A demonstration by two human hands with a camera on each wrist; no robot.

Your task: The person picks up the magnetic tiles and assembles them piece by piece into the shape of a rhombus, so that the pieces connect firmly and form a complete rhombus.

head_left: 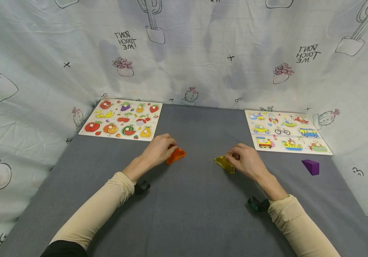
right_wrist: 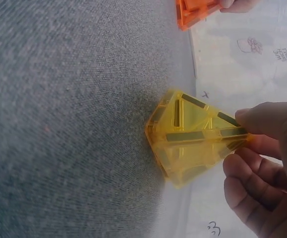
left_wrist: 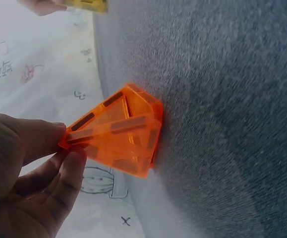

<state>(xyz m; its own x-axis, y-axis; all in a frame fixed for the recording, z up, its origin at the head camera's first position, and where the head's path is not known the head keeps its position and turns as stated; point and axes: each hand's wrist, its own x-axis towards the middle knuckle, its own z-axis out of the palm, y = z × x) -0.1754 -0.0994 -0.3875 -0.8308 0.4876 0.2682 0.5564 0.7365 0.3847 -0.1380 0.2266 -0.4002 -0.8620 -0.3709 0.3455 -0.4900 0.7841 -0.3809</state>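
Observation:
My left hand (head_left: 160, 149) pinches the tip of an orange translucent pyramid (head_left: 176, 155) built of magnetic tiles. In the left wrist view the orange pyramid (left_wrist: 118, 131) has its base at the grey cloth, its tip between thumb and fingers. To the right, a yellow translucent magnetic-tile pyramid (head_left: 225, 164) is pinched at its tip by my right hand (head_left: 247, 161). Close up in the right wrist view, dark magnet strips line the edges of the yellow pyramid (right_wrist: 198, 139), and its base is at the cloth. A stretch of cloth separates the two pyramids.
A purple pyramid-like block (head_left: 311, 167) lies at the right side of the grey cloth-covered table (head_left: 184, 214). Behind the left hand lies a fruit peg board (head_left: 121, 120); a vehicle peg board (head_left: 287, 132) is at the back right. A patterned curtain (head_left: 203, 46) hangs behind the table.

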